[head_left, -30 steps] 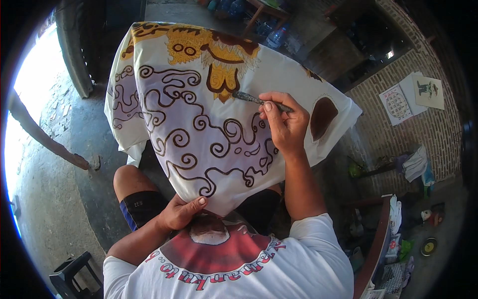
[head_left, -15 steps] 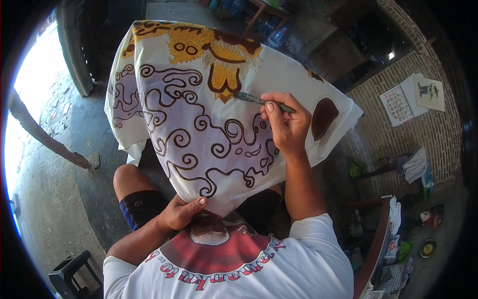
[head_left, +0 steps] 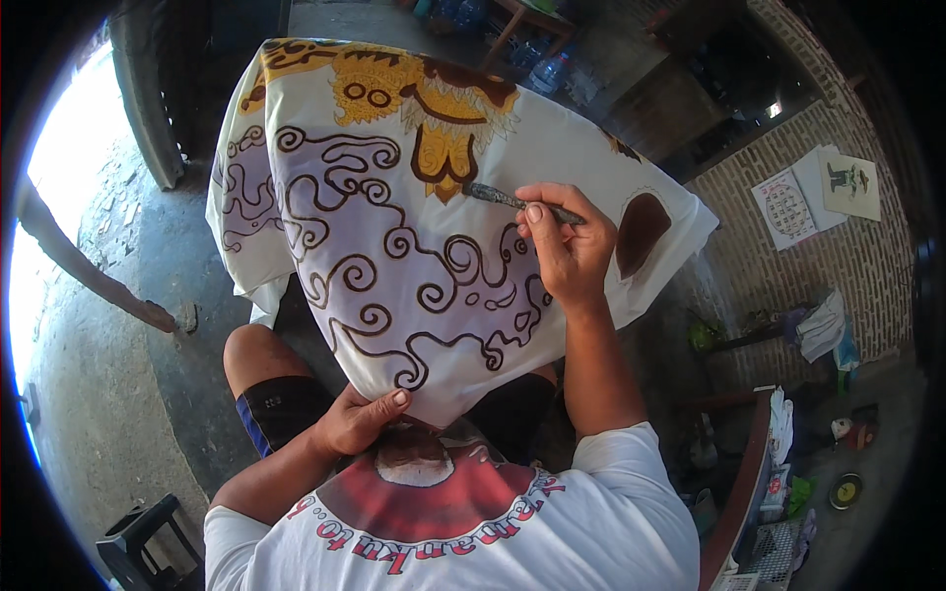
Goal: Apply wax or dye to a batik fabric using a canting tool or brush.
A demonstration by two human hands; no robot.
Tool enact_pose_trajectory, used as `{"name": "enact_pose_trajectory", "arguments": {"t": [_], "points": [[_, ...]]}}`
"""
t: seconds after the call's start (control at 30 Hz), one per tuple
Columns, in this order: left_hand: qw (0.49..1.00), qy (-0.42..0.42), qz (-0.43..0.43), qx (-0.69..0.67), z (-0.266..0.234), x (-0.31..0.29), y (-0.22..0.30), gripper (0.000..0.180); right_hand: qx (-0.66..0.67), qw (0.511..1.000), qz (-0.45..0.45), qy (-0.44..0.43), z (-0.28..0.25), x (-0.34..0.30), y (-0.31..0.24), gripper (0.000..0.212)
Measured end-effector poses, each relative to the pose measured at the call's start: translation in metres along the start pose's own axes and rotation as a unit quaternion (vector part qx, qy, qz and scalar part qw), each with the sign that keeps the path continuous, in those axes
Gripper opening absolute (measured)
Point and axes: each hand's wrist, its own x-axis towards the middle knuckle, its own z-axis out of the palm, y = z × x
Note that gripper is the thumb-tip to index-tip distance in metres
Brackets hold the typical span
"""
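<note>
A white cloth (head_left: 581, 148) hangs draped in front of me, patterned with dark brown swirls over a pale lilac area and yellow-brown motifs along its far part. My right hand (head_left: 567, 231) pinches a slim, dark-stained paintbrush (head_left: 493, 194). Its tip meets the cloth, or hovers very close, at the lower right of a yellow motif (head_left: 443, 158). Near my lap, my left hand (head_left: 365, 419) grips the cloth's near edge, thumb on top and the other fingers hidden beneath. A large brown oval (head_left: 642, 234) marks the cloth's right side.
A black plastic stool (head_left: 148, 542) stands at the lower left. On the right are a wooden-edged bench (head_left: 744, 483) with assorted items and a brick wall (head_left: 729, 197) with paper sheets (head_left: 783, 209). Plastic bottles (head_left: 547, 74) stand at the back. A wooden pole (head_left: 89, 266) slants at left.
</note>
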Motion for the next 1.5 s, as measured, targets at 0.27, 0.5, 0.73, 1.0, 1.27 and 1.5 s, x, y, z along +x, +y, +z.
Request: {"name": "enact_pose_trajectory", "arguments": {"t": [0.27, 0.5, 0.73, 1.0, 1.27, 1.5], "points": [[1.0, -0.018, 0.004, -0.005, 0.002, -0.001, 0.004, 0.044, -0.007, 1.0, -0.02, 0.014, -0.004, 0.003, -0.006, 0.012], [0.999, -0.037, 0.003, -0.005, 0.001, 0.001, 0.003, 0.045, -0.005, 1.0, 0.003, 0.007, 0.001, 0.0, -0.003, 0.012], [0.998, -0.04, 0.021, -0.032, 0.002, 0.001, 0.001, 0.044, -0.019, 1.0, -0.01, -0.006, -0.006, 0.0, -0.007, 0.013], [0.999, -0.031, 0.019, -0.025, 0.004, 0.001, 0.001, 0.043, 0.037, 0.999, -0.007, -0.008, 0.015, -0.001, -0.013, 0.012], [0.999, -0.025, 0.02, -0.004, 0.005, 0.002, 0.003, 0.044, 0.012, 0.999, -0.019, -0.033, 0.022, -0.003, -0.006, 0.014], [0.999, -0.032, 0.032, 0.008, 0.0, 0.002, -0.002, 0.046, -0.012, 0.998, 0.005, -0.054, 0.02, -0.003, -0.011, 0.015]]}}
